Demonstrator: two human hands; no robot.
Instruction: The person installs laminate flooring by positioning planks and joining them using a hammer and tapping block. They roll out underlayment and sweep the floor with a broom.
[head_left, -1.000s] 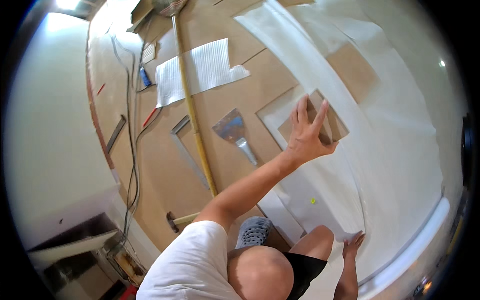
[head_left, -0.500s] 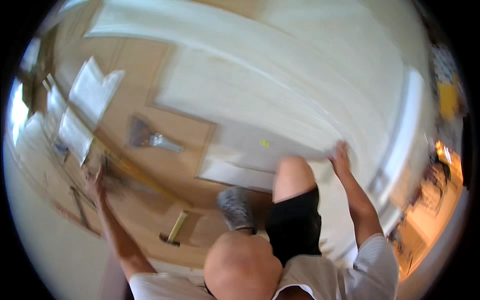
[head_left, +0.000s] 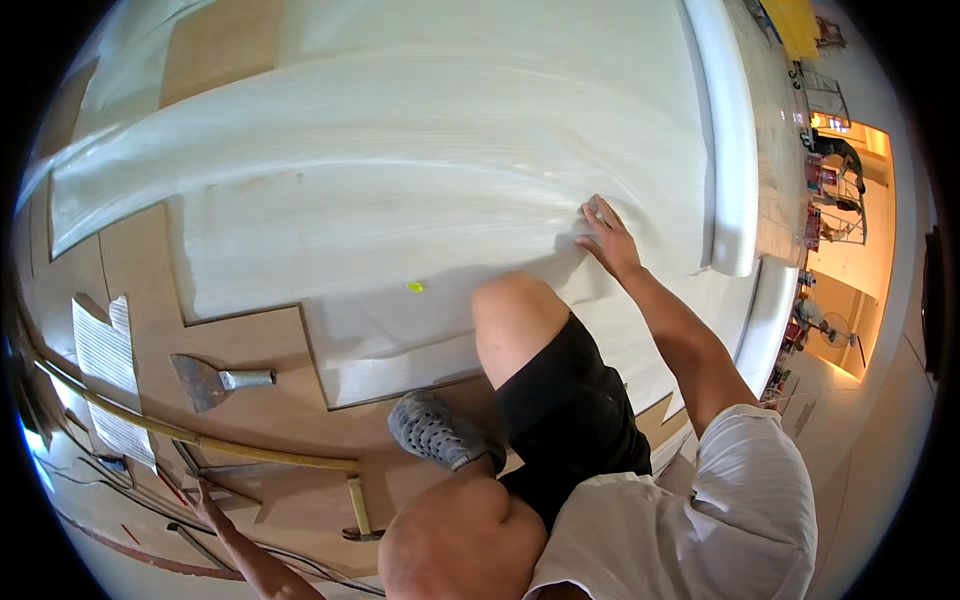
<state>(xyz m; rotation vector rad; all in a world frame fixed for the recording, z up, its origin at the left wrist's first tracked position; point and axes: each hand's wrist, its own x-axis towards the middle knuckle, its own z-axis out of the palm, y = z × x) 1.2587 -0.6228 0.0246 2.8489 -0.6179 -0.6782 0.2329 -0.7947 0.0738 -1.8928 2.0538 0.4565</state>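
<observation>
Scrap (head_left: 103, 345), ribbed white, far left on brown board, pole (head_left: 280, 450) lying across it
Red stick (head_left: 172, 488) just left of the left hand, slanted
Left hand (head_left: 208, 508): a second ago was up over the sheet, half a second ago blurred by the scrap, now low left at the square; fingers small and partly hidden, can't tell if pinching or just touching
Square (head_left: 235, 470): metal, on the board just below the pole; short leg points up-left, long axis roughly left-right, blade reaching right
Scraper (head_left: 222, 381): above the pole on board, blade left, handle pointing right
Hammer (head_left: 358, 505): head at bottom, handle up toward the pole's right end
Sheet (head_left: 390, 230): white, over the board, middle to upper frame; whole view has swung round since a second ago, so its long fold, steep then, now runs left-right, curving down toward the right hand; yellow bit (head_left: 415, 287) on it
Shoe (head_left: 430, 430): grey, below the sheet's edge
Right hand (head_left: 609, 240): on the sheet then and now, fingers slightly spread, laid on the surface
Roll (head_left: 735, 150): white, right of the hand, long axis up-down
</observation>
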